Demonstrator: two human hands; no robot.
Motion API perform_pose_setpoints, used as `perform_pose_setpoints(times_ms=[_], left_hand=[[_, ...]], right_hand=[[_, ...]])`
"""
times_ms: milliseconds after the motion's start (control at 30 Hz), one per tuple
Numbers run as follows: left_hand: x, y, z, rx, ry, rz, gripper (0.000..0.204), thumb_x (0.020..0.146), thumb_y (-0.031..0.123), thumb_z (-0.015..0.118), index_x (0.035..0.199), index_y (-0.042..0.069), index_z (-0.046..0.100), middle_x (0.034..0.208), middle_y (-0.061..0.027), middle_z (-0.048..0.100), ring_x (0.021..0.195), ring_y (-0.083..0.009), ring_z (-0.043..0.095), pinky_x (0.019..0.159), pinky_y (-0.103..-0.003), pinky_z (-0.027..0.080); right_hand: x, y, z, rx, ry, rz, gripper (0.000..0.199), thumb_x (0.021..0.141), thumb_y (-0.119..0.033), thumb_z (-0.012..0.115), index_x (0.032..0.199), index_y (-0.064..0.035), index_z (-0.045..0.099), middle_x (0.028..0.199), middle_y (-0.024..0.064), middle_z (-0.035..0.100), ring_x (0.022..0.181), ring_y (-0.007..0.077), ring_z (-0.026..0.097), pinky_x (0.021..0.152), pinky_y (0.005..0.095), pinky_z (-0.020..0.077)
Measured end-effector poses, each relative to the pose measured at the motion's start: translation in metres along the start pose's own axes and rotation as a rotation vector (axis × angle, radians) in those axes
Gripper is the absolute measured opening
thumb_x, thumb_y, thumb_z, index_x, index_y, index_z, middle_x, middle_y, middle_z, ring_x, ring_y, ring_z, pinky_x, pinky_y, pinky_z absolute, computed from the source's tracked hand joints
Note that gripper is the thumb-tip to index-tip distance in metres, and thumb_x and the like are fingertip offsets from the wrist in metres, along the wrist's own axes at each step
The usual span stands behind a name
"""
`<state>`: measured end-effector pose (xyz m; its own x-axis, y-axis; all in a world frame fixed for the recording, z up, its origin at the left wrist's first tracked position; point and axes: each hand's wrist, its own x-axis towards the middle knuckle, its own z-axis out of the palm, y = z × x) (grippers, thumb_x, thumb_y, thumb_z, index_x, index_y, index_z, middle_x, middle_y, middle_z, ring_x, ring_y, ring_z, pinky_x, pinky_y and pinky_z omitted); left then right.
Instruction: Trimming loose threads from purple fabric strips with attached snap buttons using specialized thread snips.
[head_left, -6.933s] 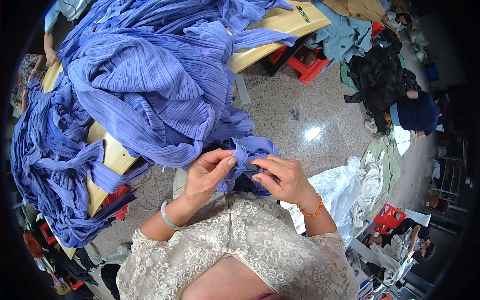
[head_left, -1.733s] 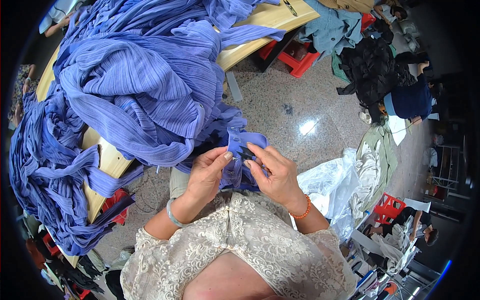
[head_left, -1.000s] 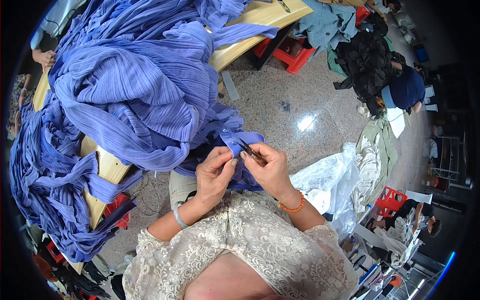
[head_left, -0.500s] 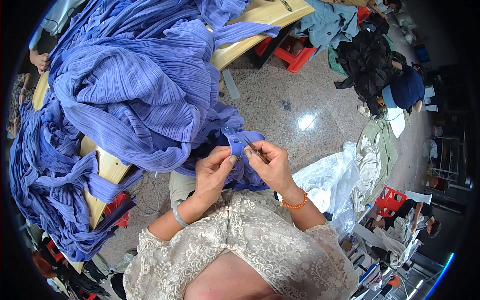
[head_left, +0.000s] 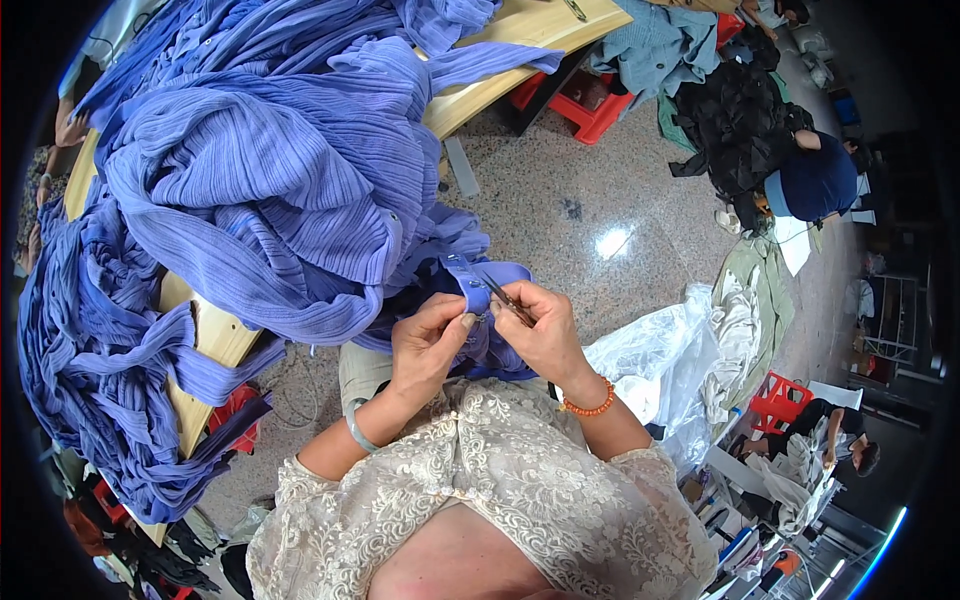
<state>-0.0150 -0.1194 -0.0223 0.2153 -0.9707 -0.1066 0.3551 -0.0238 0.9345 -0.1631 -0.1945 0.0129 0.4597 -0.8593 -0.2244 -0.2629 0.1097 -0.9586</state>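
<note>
In front of my chest, my left hand point(head_left: 424, 352) pinches the edge of a blue-violet garment point(head_left: 474, 290) between thumb and fingers. Small dark fastenings or buttons seem to dot that strip, too small to make out well. My right hand point(head_left: 550, 338) is closed round slim dark thread snips point(head_left: 508, 302), their pointed blades tilted up and left against the strip. Both hands almost meet at the cloth. From there the garment runs back into a large ribbed blue-violet heap point(head_left: 250, 190) on the wooden table.
The pale wooden table point(head_left: 215, 340) edges curve round at left and top. A red stool point(head_left: 578, 115) stands under its far end. Clear plastic sheeting point(head_left: 655, 350) and pale cloth point(head_left: 735, 335) lie on the speckled floor at right. Co-workers sit at far right; another person's hand point(head_left: 72, 128) touches the heap.
The snips have shifted slightly in my right hand, their blades now closer to the strip. My left hand stays nearly in place. At the far left, a co-worker's hand has moved.
</note>
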Motion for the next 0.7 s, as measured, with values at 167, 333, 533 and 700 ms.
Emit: perform_pose_setpoints(times_ms=[167, 333, 533, 700], left_hand=[[0.0, 0.001, -0.003, -0.143, 0.036, -0.151, 0.017, 0.09, 0.002, 0.058, 0.104, -0.002, 0.065, 0.096, -0.0016, 0.059, 0.084, -0.0052, 0.051, 0.072, -0.019, 0.04], [0.0, -0.002, -0.003, -0.096, 0.027, -0.106, 0.017, 0.089, 0.0, 0.057, 0.104, -0.002, 0.065, 0.095, -0.0017, 0.059, 0.083, -0.0057, 0.051, 0.072, -0.02, 0.041], [-0.001, -0.003, -0.002, 0.242, -0.01, 0.161, 0.015, 0.088, 0.001, 0.06, 0.102, -0.002, 0.062, 0.093, -0.0027, 0.059, 0.081, -0.0064, 0.052, 0.069, -0.02, 0.043], [0.0, 0.003, -0.002, -0.031, -0.014, -0.208, 0.019, 0.092, 0.012, 0.06, 0.106, 0.0, 0.062, 0.097, 0.0018, 0.06, 0.084, -0.0039, 0.052, 0.073, -0.02, 0.044]], right_hand=[[0.001, 0.008, -0.007, 0.068, -0.013, 0.027, 0.009, 0.088, -0.004, 0.06, 0.09, 0.0033, 0.064, 0.076, -0.0048, 0.06, 0.067, -0.0011, 0.048, 0.056, 0.016, 0.0391], [0.0, 0.006, -0.01, 0.093, -0.024, 0.062, 0.012, 0.087, -0.007, 0.066, 0.092, 0.0037, 0.065, 0.08, -0.0022, 0.063, 0.072, -0.0002, 0.052, 0.061, 0.0159, 0.0427], [-0.002, -0.005, 0.002, -0.027, 0.002, 0.002, 0.01, 0.085, -0.006, 0.066, 0.088, 0.003, 0.064, 0.07, -0.0061, 0.056, 0.062, -0.0014, 0.043, 0.05, 0.0176, 0.0326], [-0.003, 0.0, 0.004, -0.168, -0.01, -0.06, 0.013, 0.082, -0.009, 0.066, 0.086, 0.0018, 0.062, 0.068, -0.0015, 0.055, 0.059, 0.0045, 0.045, 0.051, 0.0232, 0.0365]])
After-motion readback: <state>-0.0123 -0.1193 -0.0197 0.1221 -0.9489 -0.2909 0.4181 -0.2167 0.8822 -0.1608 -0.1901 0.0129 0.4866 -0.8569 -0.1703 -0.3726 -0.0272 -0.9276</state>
